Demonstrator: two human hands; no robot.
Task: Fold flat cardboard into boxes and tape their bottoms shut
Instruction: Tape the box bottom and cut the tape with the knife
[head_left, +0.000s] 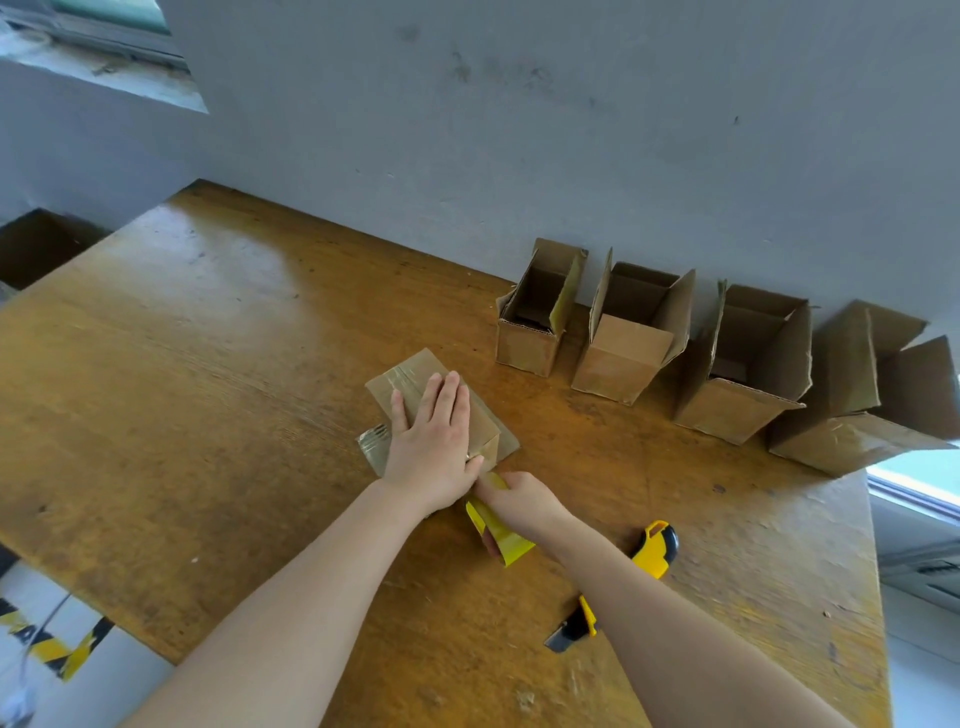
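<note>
Far out to the left of my left hand, past the edge of the wooden table (208, 364), I can make out a dark open carton (31, 244), too dim to say more. My left hand (434, 441) lies flat, fingers straight and together, pressing down on the box in work (410, 371), which sits bottom-up directly under that palm. A shiny strip of tape (375, 440) shows just left of the hand, and more gloss runs along the seam ahead of the fingertips, so I judge this bottom is mostly taped. Touching that hand on its right, my right hand (519, 501) is curled around the yellow tape dispenser (501, 540) at the box's near edge, which looks like the end of a pass, with the tape perhaps not yet cut. My right forearm crosses over a yellow and black cutter (657, 545). Further right and beyond both hands, four boxes (623, 353) stand open-topped against the wall, apparently finished. I see no flat cardboard waiting, so I cannot tell how many remain.
</note>
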